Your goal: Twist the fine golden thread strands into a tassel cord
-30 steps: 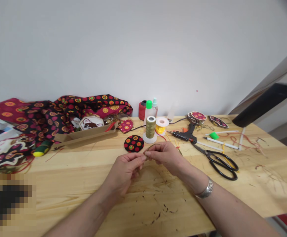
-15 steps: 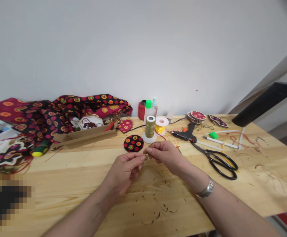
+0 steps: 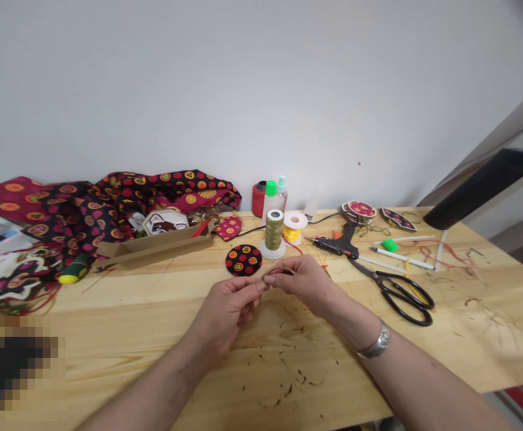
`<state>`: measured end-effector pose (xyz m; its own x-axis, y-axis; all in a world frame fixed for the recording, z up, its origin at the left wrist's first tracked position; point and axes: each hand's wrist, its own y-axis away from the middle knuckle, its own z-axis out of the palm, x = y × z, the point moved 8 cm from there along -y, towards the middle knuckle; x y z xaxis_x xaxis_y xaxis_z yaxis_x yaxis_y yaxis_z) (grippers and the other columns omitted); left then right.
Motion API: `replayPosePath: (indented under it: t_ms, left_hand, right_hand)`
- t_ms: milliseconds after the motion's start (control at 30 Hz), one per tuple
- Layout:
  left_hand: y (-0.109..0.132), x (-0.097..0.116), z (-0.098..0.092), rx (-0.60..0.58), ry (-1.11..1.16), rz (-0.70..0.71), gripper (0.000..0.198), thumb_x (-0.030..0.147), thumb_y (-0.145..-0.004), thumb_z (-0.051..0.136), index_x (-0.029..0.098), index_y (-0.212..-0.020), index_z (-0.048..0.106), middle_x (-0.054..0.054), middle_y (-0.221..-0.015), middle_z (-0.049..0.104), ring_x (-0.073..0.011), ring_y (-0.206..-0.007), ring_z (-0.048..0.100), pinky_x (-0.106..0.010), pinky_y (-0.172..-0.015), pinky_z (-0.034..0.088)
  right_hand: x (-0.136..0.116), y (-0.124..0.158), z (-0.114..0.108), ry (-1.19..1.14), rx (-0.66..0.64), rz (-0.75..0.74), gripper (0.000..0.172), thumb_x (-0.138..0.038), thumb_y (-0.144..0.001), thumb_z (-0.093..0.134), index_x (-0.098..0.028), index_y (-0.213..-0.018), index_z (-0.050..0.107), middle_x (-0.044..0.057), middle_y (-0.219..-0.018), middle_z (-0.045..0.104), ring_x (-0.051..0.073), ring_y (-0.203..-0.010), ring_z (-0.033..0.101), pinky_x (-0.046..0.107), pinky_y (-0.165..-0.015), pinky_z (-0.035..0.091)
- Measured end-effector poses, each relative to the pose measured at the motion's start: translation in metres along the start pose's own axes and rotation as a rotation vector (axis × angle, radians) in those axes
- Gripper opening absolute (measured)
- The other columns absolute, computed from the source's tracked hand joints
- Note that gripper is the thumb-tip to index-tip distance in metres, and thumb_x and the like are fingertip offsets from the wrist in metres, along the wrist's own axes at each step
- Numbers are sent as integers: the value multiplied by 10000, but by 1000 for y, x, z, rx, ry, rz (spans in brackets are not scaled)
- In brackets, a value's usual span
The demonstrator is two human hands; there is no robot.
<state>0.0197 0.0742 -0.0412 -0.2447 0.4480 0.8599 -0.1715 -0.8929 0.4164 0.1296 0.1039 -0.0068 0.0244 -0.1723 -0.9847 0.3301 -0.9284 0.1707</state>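
My left hand [image 3: 229, 308] and my right hand [image 3: 304, 281] meet over the middle of the wooden table [image 3: 153, 335]. Both pinch a thin olive-gold cord [image 3: 278, 271] that forms a small loop between the fingertips. A silver bracelet [image 3: 375, 343] sits on my right wrist. Just beyond the hands lie a round black patch with red dots [image 3: 244, 260] and an upright spool of olive thread [image 3: 274, 232].
Patterned red and black fabric [image 3: 108, 200] is heaped at the back left beside a flat cardboard box [image 3: 153, 246]. A glue gun [image 3: 339, 243], black scissors [image 3: 400, 292], pens, small bottles [image 3: 274, 194], a yellow spool [image 3: 294, 226] and a black lamp head [image 3: 481, 188] are to the right. Thread scraps litter the table.
The hands stay almost in place. The fingers have worked the cord, and its small loop now stands a little lower and tighter between the fingertips.
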Motion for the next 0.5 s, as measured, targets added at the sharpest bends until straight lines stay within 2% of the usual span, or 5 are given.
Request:
replayPosePath:
  t_ms: [267, 367, 500]
  left_hand:
    - [0, -2, 2, -57, 8, -4, 182, 282, -644, 671, 111, -706, 649, 56, -486, 435, -6, -390, 273, -164, -383, 135]
    - [0, 0, 3, -78, -11, 4, 190, 295, -662, 656, 116, -729, 657, 41, -507, 485, -5, -387, 271, -162, -377, 137]
    - [1, 7, 0, -28, -99, 41, 202, 306, -648, 662, 128, -744, 674, 7, -569, 586, -7, -379, 271, -167, -376, 179]
  right_hand:
    - [-2, -3, -1, 171, -5, -71, 121, -223, -669, 609, -141, -579, 615, -11, -570, 581, 88, -538, 455, 228, -547, 347]
    - [-3, -3, -2, 217, -9, -80, 124, -217, -691, 577, -150, -589, 600, -17, -589, 577, 92, -562, 467, 225, -575, 360]
    - [-6, -2, -6, 280, 6, -99, 143, -239, -703, 563, -155, -588, 578, -29, -570, 534, 93, -558, 443, 223, -570, 349]
